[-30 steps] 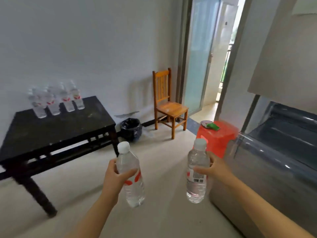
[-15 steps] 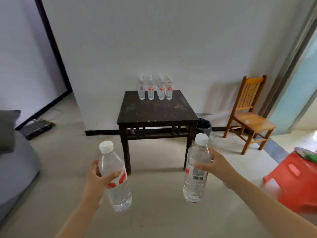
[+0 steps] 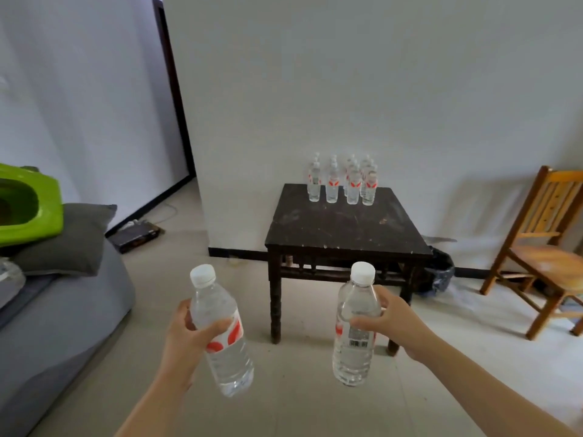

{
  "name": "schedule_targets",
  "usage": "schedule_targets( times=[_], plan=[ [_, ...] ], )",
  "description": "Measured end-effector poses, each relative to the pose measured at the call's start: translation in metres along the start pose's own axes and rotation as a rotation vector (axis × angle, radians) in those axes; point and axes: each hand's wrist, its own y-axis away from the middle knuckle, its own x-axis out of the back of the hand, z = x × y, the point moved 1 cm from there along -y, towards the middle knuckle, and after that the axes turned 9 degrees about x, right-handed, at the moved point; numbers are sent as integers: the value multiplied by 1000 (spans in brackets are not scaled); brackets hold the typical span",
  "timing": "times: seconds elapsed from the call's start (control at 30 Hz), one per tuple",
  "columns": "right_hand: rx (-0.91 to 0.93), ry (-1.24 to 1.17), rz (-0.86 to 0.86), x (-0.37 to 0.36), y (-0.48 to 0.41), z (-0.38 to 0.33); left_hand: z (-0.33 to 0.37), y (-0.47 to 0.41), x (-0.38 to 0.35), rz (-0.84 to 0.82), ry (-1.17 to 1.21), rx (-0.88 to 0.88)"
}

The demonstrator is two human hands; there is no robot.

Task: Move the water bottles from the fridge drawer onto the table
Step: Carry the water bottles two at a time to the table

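At the far left a green plastic object [image 3: 30,203] lies on a dark grey cushion [image 3: 67,241], which rests on a grey sofa [image 3: 60,323]. Next comes the left hand [image 3: 189,337], its grip clamped around the middle of a clear water bottle [image 3: 222,332] with a white cap and red label; this bottle leans, cap tilted toward the left, and hangs in the air above the pale floor [image 3: 293,402]. Just right of it, the right hand [image 3: 396,323] has its grip closed on a second water bottle [image 3: 355,329], held nearly upright (barcode facing the camera), also off the floor and in front of the table. Beyond both hands stands the dark tabletop [image 3: 344,228], set against the white wall, with a cluster of bottles [image 3: 344,181] standing upright along its far edge, close together in rows. A black-lined bin [image 3: 441,272] sits just beside the table's right legs, and a wooden chair [image 3: 542,253] stands well apart at the far right.
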Motion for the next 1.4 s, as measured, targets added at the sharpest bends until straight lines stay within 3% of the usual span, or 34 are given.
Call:
schedule_targets(
  times=[0.4,0.77,1.03,1.4],
  plan=[
    [31,35,-79,25,-156,22,33,-130,-47,88,50,-8],
    [-50,0,-198,-84,-316,31,22,-291,5,186,15,92],
    [-149,-90,4,-135,-433,15,57,-455,22,71,-19,106],
    [-326,-104,357,-58,-495,79,45,-589,-88,-168,-132,132]
  ],
)
